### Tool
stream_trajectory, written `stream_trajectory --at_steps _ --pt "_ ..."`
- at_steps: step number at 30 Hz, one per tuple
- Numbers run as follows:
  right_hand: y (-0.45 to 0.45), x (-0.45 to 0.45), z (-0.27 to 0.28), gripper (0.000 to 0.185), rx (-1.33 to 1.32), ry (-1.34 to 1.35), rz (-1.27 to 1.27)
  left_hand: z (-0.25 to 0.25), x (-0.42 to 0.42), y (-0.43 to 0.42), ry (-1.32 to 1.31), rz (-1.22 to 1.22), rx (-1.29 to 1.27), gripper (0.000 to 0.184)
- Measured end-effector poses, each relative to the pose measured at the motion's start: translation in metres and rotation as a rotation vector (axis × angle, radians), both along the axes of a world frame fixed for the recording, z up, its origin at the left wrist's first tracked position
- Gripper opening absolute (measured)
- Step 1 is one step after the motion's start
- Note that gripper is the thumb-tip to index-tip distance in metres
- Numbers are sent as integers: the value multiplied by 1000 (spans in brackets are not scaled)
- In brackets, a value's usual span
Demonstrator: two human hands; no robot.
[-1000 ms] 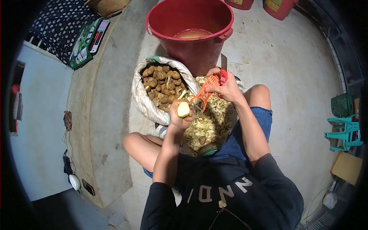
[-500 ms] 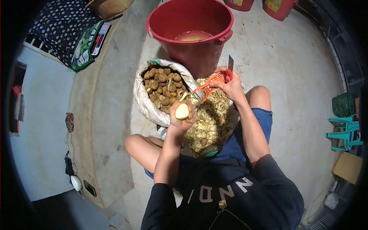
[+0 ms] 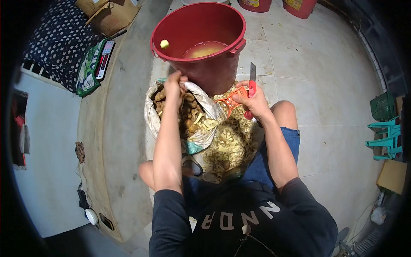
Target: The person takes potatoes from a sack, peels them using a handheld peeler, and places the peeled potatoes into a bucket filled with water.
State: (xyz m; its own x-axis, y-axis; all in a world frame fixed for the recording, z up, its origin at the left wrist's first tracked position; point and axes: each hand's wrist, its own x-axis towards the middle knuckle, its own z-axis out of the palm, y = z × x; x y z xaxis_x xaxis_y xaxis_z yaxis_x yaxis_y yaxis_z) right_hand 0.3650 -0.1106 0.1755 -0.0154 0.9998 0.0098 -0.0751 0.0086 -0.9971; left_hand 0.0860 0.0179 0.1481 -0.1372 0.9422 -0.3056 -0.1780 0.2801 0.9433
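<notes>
A peeled, pale yellow potato (image 3: 165,44) is in the air just inside the near left rim of the big red tub (image 3: 209,68), which has cloudy liquid at its bottom. My left hand (image 3: 174,85) is below it, over the white sack (image 3: 152,105). That hand is free of the potato, its fingers loosely apart and slightly blurred. Brown unpeeled potatoes (image 3: 189,124) fill the sack. My right hand (image 3: 254,103) is closed around an orange peeler (image 3: 233,102) and a red-handled knife (image 3: 252,81) whose blade points up. Beneath it lies a heap of peelings (image 3: 231,139).
More red buckets (image 3: 297,7) stand at the back. Teal plastic stools (image 3: 385,139) and a green basket (image 3: 382,106) are at the right edge. On the left ledge lie a scale (image 3: 104,60), a cardboard box (image 3: 113,18) and a phone (image 3: 106,221).
My left hand has moved forward, from the peelings toward the tub, and let go of the peeled potato, now airborne. My right hand still grips the peeler and knife. The view has shifted slightly.
</notes>
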Motion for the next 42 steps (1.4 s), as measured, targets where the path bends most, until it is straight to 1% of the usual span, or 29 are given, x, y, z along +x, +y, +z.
stream_trajectory --at_steps 1,2,3,4,5,6,8,10,11,13,14,16,18,19,21,23,24,26,27,28,30,31,33,34,36,37,38,40,42 --pt "-1 2 1 44 -56 62 12 -24 -5 -14 173 -89 18 30" --pt "-1 3 2 44 -113 122 26 -65 -15 -31 345 -177 37 29" --pt "0 6 3 44 -115 123 26 -160 -31 -40 818 78 176 31" --pt "-1 9 2 44 -157 95 28 -138 -17 -81 979 2 23 33" --pt "-1 12 1 44 -204 68 37 -147 -15 -108 1032 -131 -133 36" --pt "-1 13 0 44 -215 72 49 -157 -15 -132 1079 -263 -295 44" --pt "-2 9 -1 44 -84 146 16 -184 5 -182 1394 -34 -68 51" --pt "-2 4 0 42 -61 155 12 -179 26 -207 1231 -98 -85 59" --pt "-1 4 0 42 -74 103 14 -175 36 -212 1229 -96 -95 59" --pt "1 0 -1 41 -69 50 23 -177 49 -219 1208 -427 -216 61" --pt "1 -2 -1 41 -72 51 32 -178 52 -224 1208 -420 -224 61" --pt "1 -4 2 42 -89 60 33 -190 48 -236 1345 -466 12 62" --pt "1 -4 6 42 -121 44 50 -202 36 -230 1336 -478 37 63" --pt "1 -4 3 41 -84 33 42 -204 26 -215 1151 -525 -80 65" --pt "3 -3 2 41 -44 26 31 -204 22 -193 966 -568 -189 67" --pt "0 0 2 41 -74 62 33 -192 35 -184 1087 -45 56 72" --pt "-1 1 1 41 -79 57 32 -177 44 -178 1082 -48 52 72" --pt "0 4 -1 40 -83 4 34 -144 67 -162 1032 -149 -183 79" --pt "-1 4 1 40 -84 0 37 -141 78 -156 997 -284 -302 84" --pt "-2 3 4 39 -87 22 29 -151 92 -161 995 -279 -301 84" --pt "-1 2 9 39 -81 42 29 -170 115 -182 1179 -303 -149 80" --pt "-1 4 10 39 -93 41 21 -170 115 -191 1177 -297 -148 80" --pt "-1 5 7 39 -78 34 8 -173 109 -217 1129 -368 45 73" --pt "-2 5 7 39 -84 37 12 -177 102 -225 1131 -368 36 73" --pt "-3 5 10 38 -101 33 2 -175 88 -233 1111 -479 208 60" --pt "-3 6 9 38 -92 10 2 -168 90 -238 1246 -465 213 47" --pt "-3 7 7 38 -90 11 6 -163 89 -234 1248 -461 211 47" --pt "-3 8 5 38 -95 41 -19 -146 79 -215 930 -354 180 35" --pt "-3 9 4 38 -90 53 -10 -161 59 -178 886 -244 62 29"
